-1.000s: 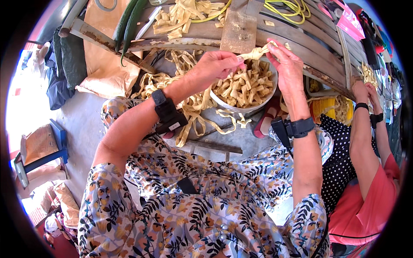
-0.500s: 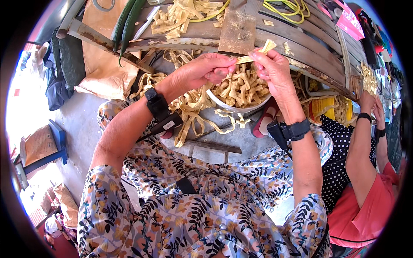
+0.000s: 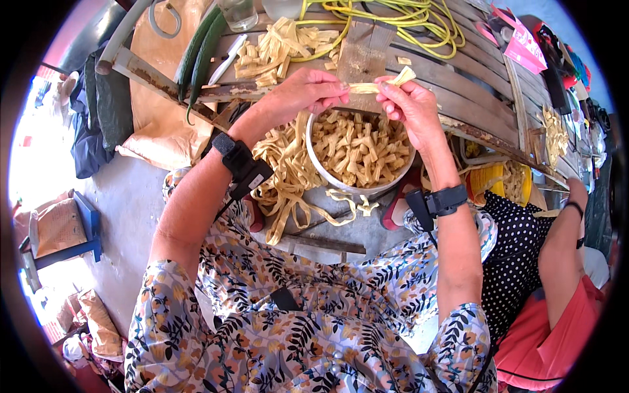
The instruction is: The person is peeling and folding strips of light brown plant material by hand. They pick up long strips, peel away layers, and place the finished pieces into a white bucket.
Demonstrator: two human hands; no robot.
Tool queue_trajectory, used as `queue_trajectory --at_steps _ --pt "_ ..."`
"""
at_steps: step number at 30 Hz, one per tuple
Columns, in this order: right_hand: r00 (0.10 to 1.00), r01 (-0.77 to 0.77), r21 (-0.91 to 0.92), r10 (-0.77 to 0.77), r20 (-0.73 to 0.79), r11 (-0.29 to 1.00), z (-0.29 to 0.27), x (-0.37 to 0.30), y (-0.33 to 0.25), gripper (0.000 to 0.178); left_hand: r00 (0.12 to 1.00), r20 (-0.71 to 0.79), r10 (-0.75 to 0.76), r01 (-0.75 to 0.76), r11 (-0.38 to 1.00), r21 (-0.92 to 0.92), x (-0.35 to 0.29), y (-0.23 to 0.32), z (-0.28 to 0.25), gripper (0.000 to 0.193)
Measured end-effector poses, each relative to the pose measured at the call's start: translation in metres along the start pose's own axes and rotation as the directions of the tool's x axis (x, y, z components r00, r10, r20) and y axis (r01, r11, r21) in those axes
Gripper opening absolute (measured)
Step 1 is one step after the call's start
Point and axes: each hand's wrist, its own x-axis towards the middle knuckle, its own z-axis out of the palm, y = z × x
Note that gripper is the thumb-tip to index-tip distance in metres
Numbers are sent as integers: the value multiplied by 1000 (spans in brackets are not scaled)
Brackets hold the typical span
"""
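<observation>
My left hand (image 3: 298, 95) and my right hand (image 3: 414, 105) are raised above a white tub (image 3: 310, 156). Between them a pale yellow tofu-skin strip (image 3: 363, 88) is stretched almost level. My left fingers pinch one end of it. Thumb and fingers of my right hand grip the other part, and a flared end sticks out beyond them. Many short knotted pieces (image 3: 360, 147) of the same material fill the tub. Long loose strips (image 3: 285, 177) hang and lie to its left.
A slatted wooden bench (image 3: 452, 78) bears a strip pile (image 3: 275, 49), a board (image 3: 363, 49), yellow cord (image 3: 432, 29), a white-handled tool (image 3: 228, 60) and cucumbers (image 3: 200, 56). At right a co-worker's arm (image 3: 563, 262) reaches toward the bench beside a yellow container (image 3: 488, 182).
The view has shifted, showing more of the tub and bench top. Both hands still hold the strip, now with a wider gap between them. The co-worker's hand has come back from the strips on the bench.
</observation>
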Motion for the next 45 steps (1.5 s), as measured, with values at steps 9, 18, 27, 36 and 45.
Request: queue_trajectory --at_steps 9,18,27,36,45 --pt "994 -15 29 19 -111 999 3 16 -13 21 997 -24 78 -76 995 66 19 15 -11 21" --pt "966 142 103 -116 -230 984 -3 59 -7 18 899 -298 322 -161 874 458 61 14 -20 18" --pt "959 140 109 -108 -261 984 -5 73 6 16 844 -376 382 -208 880 427 78 -4 -23 16" --pt "942 -51 -267 -42 -333 962 -21 34 9 15 902 -387 191 -60 943 326 50 -3 -31 15" --pt "995 -13 -724 -60 -75 689 -19 -42 13 22 998 9 70 -70 985 160 -4 -16 27 17"
